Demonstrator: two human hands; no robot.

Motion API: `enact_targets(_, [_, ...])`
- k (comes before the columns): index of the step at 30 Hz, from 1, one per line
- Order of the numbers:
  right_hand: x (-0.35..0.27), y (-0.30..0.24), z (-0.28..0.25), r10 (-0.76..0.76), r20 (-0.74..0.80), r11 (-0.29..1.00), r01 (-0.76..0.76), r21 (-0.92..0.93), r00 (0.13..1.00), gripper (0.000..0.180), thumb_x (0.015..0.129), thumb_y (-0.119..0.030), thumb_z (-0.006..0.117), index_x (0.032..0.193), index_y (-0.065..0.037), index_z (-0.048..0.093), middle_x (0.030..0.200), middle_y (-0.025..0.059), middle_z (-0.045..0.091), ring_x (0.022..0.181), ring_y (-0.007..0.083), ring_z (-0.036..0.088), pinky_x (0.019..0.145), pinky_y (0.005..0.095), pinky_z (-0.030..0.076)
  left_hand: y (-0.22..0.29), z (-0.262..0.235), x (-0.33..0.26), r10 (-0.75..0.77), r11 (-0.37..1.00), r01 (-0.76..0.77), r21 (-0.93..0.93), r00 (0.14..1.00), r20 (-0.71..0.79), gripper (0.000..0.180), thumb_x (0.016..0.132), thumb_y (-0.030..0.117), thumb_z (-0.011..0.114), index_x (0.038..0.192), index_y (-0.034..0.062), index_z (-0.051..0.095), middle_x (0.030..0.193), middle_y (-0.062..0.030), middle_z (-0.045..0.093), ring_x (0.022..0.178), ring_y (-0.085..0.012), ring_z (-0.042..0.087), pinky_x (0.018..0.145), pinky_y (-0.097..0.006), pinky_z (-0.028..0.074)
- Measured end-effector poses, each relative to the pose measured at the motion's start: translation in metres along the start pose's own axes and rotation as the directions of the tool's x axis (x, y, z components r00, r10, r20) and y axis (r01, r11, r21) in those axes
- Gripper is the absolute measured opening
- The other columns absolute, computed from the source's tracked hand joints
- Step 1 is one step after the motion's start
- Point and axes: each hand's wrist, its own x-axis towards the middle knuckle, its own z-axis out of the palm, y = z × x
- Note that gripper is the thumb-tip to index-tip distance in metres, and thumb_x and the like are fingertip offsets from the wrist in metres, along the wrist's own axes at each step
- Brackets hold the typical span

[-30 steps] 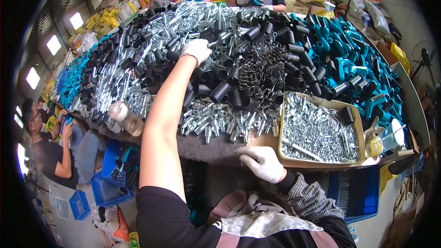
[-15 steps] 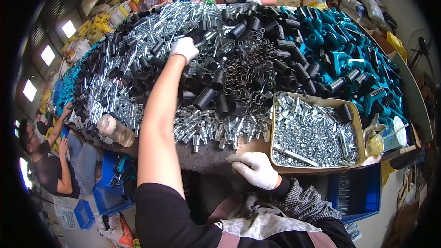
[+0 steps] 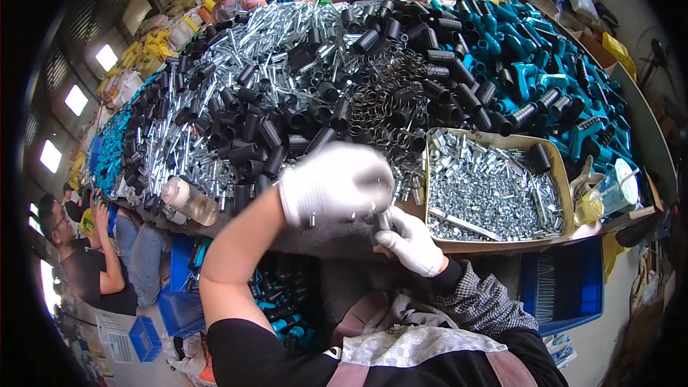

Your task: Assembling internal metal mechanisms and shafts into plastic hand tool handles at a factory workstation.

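Note:
My left hand (image 3: 337, 183), in a white glove and smeared by motion, is at the front edge of the table right beside my right hand. Its fingers are too blurred to tell what they hold. My right hand (image 3: 413, 245), also gloved in white, is closed on a short grey metal cylinder (image 3: 384, 223) that points up toward the left hand. Beyond the hands are wire springs (image 3: 387, 97), black plastic sleeves (image 3: 269, 132) and a heap of shiny metal rods (image 3: 258, 39). To the right of my right hand stands a tan tray (image 3: 428, 193) of small metal parts.
Teal handle-like parts (image 3: 530, 79) are piled at the right. A clear bottle (image 3: 190, 201) lies at the left edge, and a plastic cup (image 3: 616, 186) is at the right corner. Blue bins (image 3: 562, 287) stand below the table. Other people sit at the far side and left.
My left hand has come back from the far pile to my right hand. The right hand has turned upward, and a metal cylinder now shows in it.

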Motion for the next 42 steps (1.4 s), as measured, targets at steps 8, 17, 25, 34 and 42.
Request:
enact_targets(8, [0.004, 0.002, -0.003, -0.134, -0.045, 0.982, 0.127, -0.142, 0.99, 0.05, 0.095, -0.051, 0.064, 0.108, -0.002, 0.058, 0.08, -0.0002, 0.055, 0.064, 0.0066, 0.049, 0.057, 0.0235, 0.041, -0.216, -0.045, 0.105, -0.691, 0.633, 0.765, 0.116, 0.626, -0.361, 0.049, 0.081, 0.041, 0.066, 0.117, 0.0077, 0.069, 0.119, -0.0225, 0.067, 0.113, -0.0368, 0.064, 0.097, -0.044, 0.05])
enact_targets(17, [0.003, 0.001, -0.002, -0.07, 0.008, 0.991, 0.07, -0.112, 0.998, 0.033, 0.094, -0.033, 0.066, 0.108, -0.004, 0.057, 0.08, -0.0004, 0.057, 0.067, 0.0068, 0.053, 0.059, 0.0234, 0.045, -0.232, -0.05, 0.096, -0.617, 0.686, 0.727, -0.02, 0.567, -0.545, 0.035, 0.078, 0.029, 0.064, 0.106, 0.0119, 0.076, 0.107, -0.0193, 0.072, 0.102, -0.0359, 0.068, 0.091, -0.041, 0.052])
enact_targets(25, [-0.02, -0.003, 0.001, -0.03, -0.038, 0.997, 0.033, 0.064, 0.999, 0.015, 0.094, -0.015, 0.065, 0.101, -0.003, 0.059, 0.075, -0.0012, 0.055, 0.062, 0.0061, 0.052, 0.055, 0.0229, 0.044, -0.033, -0.014, -0.028, -0.544, 0.818, 0.124, -0.562, 0.483, -0.686, 0.022, 0.099, 0.022, 0.062, 0.105, 0.004, 0.072, 0.079, 0.0032, 0.061, 0.062, -0.0029, 0.048, 0.056, -0.019, 0.038])
enact_targets(34, [-0.102, -0.01, 0.004, -0.079, -0.192, 0.921, -0.002, -0.391, 0.978, 0.036, 0.086, -0.02, 0.074, 0.115, -0.003, 0.061, 0.082, 0.0118, 0.062, 0.073, 0.0216, 0.062, 0.07, 0.0335, 0.05, 0.079, 0.093, -0.112, -0.675, 0.646, 0.112, -0.755, 0.546, -0.496, 0.031, 0.094, 0.03, 0.071, 0.094, -0.0013, 0.07, 0.072, 0.0005, 0.059, 0.063, -0.0054, 0.053, 0.057, -0.02, 0.042])
enact_targets(42, [-0.141, -0.011, -0.002, -0.312, -0.069, 0.599, 0.139, -0.789, 0.948, 0.044, 0.077, -0.021, 0.08, 0.115, -0.005, 0.064, 0.093, 0.0173, 0.067, 0.083, 0.0355, 0.067, 0.073, 0.0394, 0.054, 0.105, 0.146, -0.1, -0.669, 0.44, 0.094, -0.893, 0.698, -0.256, 0.03, 0.094, 0.029, 0.071, 0.099, -0.0008, 0.07, 0.083, -0.0002, 0.064, 0.073, -0.0062, 0.059, 0.063, -0.021, 0.049])
